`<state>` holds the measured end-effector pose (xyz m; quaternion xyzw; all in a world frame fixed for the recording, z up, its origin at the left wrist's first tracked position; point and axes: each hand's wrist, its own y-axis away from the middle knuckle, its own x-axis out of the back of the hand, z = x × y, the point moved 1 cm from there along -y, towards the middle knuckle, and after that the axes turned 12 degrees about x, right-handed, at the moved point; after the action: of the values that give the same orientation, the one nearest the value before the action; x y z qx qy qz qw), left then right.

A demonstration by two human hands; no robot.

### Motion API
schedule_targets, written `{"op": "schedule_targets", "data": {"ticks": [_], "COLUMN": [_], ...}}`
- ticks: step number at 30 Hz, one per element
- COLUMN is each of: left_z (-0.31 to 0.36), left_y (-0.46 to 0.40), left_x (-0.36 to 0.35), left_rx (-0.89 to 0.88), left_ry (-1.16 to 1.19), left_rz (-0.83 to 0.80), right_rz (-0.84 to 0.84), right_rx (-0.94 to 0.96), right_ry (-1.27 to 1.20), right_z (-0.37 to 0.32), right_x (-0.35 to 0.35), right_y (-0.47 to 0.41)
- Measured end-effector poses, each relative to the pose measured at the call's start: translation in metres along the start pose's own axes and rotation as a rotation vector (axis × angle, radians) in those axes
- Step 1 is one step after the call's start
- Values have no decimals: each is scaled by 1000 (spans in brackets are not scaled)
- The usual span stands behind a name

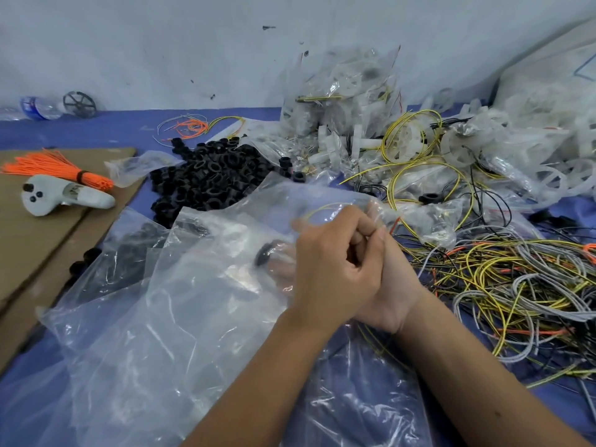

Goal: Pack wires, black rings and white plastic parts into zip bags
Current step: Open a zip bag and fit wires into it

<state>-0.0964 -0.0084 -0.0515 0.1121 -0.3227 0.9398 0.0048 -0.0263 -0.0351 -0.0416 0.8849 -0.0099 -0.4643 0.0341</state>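
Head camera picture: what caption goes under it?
Both hands hold a zip bag with a black ring inside, beside tangled wires.

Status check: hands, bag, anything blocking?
Left hand pinching zip bag mouth. Right hand behind it, fingers inside bag with black ring. Loose wires tangled close on the right.

Worktable layout, head view

Heap of black plastic rings (209, 175) lies behind the clear zip bags (167, 317); tangle of yellow and grey wires (516, 285) right; white plastic parts (371, 143) behind; brown cardboard sheet (48, 237) left.
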Motion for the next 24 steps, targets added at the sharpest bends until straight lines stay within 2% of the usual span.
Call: {"op": "schedule_targets", "data": {"ticks": [3, 5, 8, 12, 16, 18, 24], "left_z": [0, -3, -12, -23, -38, -43, -46], "left_y": [0, 0, -3, -7, -12, -15, -20], "left_x": [-1, -1, -1, -2, -2, -1, 4], "left_rx": [-16, 6, 166, 341, 585, 665, 707], "left_ry": [-41, -55, -27, 13, 19, -13, -29], "left_rz": [24, 34, 43, 71, 88, 115, 182], "right_rz": [15, 28, 76, 146, 213, 252, 334], "right_rx": [-16, -39, 9, 100, 291, 395, 640], "right_ry": [-1, 96, 335, 498, 936, 1035, 1307], "right_z": [0, -2, -4, -7, -11, -13, -26], "right_x": [1, 3, 9, 15, 24, 25, 25], "right_y": [0, -4, -11, -16, -18, -16, -18]}}
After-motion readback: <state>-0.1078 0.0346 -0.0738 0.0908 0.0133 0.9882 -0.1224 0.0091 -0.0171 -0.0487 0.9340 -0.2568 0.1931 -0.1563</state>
